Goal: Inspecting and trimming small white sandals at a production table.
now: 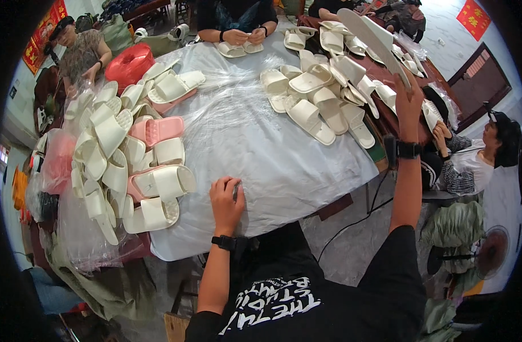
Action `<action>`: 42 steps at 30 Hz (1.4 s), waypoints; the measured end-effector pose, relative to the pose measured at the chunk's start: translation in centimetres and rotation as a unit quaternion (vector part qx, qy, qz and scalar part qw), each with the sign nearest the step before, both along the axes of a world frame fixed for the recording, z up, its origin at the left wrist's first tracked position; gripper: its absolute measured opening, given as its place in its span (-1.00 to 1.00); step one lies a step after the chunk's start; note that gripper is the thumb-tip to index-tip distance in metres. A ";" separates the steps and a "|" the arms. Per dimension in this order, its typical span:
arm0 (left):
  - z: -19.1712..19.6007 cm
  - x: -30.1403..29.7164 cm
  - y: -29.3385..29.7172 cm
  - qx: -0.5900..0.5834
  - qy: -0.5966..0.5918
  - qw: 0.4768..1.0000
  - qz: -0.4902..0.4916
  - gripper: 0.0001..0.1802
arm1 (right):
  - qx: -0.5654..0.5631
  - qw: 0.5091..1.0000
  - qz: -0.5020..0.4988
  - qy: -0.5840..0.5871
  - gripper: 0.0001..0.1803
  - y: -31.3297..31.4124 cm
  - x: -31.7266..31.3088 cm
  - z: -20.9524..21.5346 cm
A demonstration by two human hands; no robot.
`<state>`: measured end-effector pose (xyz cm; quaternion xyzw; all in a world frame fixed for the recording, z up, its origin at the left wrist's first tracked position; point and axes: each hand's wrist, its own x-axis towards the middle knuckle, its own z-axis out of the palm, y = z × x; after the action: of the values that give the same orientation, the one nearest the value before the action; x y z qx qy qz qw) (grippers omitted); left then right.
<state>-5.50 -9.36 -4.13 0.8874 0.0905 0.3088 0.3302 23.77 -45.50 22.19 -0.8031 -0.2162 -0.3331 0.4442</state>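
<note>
While raised high over the far right of the table, right hand [409, 94] grips a cream slipper [373, 35] by its lower end, sole edge-on and tilted toward the upper left, wrist wearing a black watch [408, 149]. Left hand [226, 196] rests near the table's front edge, fingers curled down onto the clear plastic sheet [255, 137] that covers the grey tabletop; whether clenched on the film or merely pressing it cannot be told, and holding no slipper. Also banded at the wrist with a black strap.

Heaped along the left side: a pile of cream slippers [110, 142] mixed with a few pink slippers [158, 130], some lying in loose plastic bags. Spread across the far right: a second group of cream slippers [318, 97], just beneath the lifted one. Set at the far left corner: a red bag [130, 62].

Seated around the table, 3 other people: 1 at the far side, both hands [244, 37] on a pair of slippers; 1 at the upper left in a cap; 1 at the right in a checked top. Standing on the floor at lower right: what looks like a small fan [491, 251], partly cut by the rim.
</note>
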 end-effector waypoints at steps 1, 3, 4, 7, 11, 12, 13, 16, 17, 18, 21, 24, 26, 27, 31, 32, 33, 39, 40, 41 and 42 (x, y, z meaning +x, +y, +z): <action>0.0 0.0 0.0 0.001 -0.002 1.000 -0.001 -0.79 | -0.001 1.000 0.003 0.003 -0.61 0.3 -1.5 -0.5; 0.1 -0.1 0.0 0.000 0.003 1.000 0.002 -0.79 | 0.078 0.990 0.111 0.044 -0.62 1.0 -4.7 -2.7; 0.1 0.1 0.0 -0.002 -0.003 1.000 -0.001 -0.80 | 0.075 0.992 0.077 0.074 -0.62 1.3 -6.2 -4.1; 0.2 0.0 0.1 -0.022 -0.010 1.000 -0.008 -0.79 | 0.082 0.983 0.120 0.115 -0.64 2.3 -9.6 -8.5; 0.2 -0.3 0.5 -0.065 -0.012 0.997 -0.034 -0.72 | 0.137 0.953 0.155 0.220 -0.62 5.0 -15.4 -14.8; 0.1 -0.4 0.6 -0.066 -0.009 0.997 -0.028 -0.72 | 0.144 0.946 0.186 0.223 -0.61 5.9 -16.7 -16.1; 0.1 -0.4 0.7 -0.078 -0.010 0.996 -0.038 -0.64 | 0.135 0.948 0.151 0.244 -0.63 6.6 -18.2 -17.1; -0.3 -0.6 1.0 -0.106 -0.020 0.993 -0.055 -0.47 | 0.031 0.965 0.157 0.207 -0.56 9.1 -21.6 -20.1; -0.5 -0.7 1.0 -0.123 -0.029 0.990 -0.067 -0.40 | 0.008 0.966 0.168 0.195 -0.49 9.9 -22.3 -21.0; -0.7 -0.8 1.0 -0.122 -0.028 0.990 -0.065 -0.40 | 0.008 0.965 0.170 0.199 -0.49 10.5 -22.8 -21.7; -1.1 -0.8 0.8 -0.168 -0.039 0.983 -0.066 -0.24 | -0.115 0.962 0.207 0.134 -0.27 11.7 -24.6 -23.4; -1.1 -0.4 0.5 -0.190 -0.080 0.977 -0.060 -0.18 | -0.180 0.953 0.212 0.120 -0.31 13.1 -26.1 -23.2; -1.0 -0.5 0.3 -0.067 -0.031 0.997 -0.015 -0.21 | -0.229 0.944 0.209 0.117 -0.31 14.0 -26.7 -21.3; -0.9 -0.5 0.2 -0.067 -0.025 0.997 -0.015 -0.21 | -0.231 0.941 0.210 0.128 -0.31 14.1 -26.7 -19.6; -0.7 -0.4 0.2 -0.072 -0.005 0.997 -0.021 -0.37 | 0.060 0.890 0.371 0.257 -0.51 12.7 -28.0 -9.3; -0.8 -0.4 0.3 -0.077 -0.003 0.997 -0.026 -0.43 | 0.167 0.831 0.488 0.207 -0.62 12.5 -28.6 -6.5; -0.8 -0.4 0.2 -0.070 0.008 0.997 -0.027 -0.43 | 0.266 0.778 0.545 0.162 -0.69 12.6 -29.5 -4.2; -1.2 0.0 0.3 -0.063 -0.012 0.998 -0.022 -0.45 | 0.346 0.654 0.644 0.194 -0.88 11.6 -32.8 4.7; -1.2 0.1 0.2 -0.063 -0.020 0.998 -0.024 -0.45 | 0.338 0.658 0.639 0.210 -0.88 11.6 -33.0 4.9; -1.2 0.1 0.3 -0.064 -0.025 0.997 -0.028 -0.46 | 0.333 0.661 0.634 0.226 -0.87 11.4 -33.2 5.1; -1.1 0.0 0.4 -0.059 -0.025 0.998 -0.023 -0.46 | 0.331 0.663 0.628 0.236 -0.86 11.2 -33.3 5.1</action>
<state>-5.50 -9.01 -5.26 0.8602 0.0800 0.3179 0.3906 -9.51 -34.27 27.30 -0.3287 -0.4331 0.1763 0.8205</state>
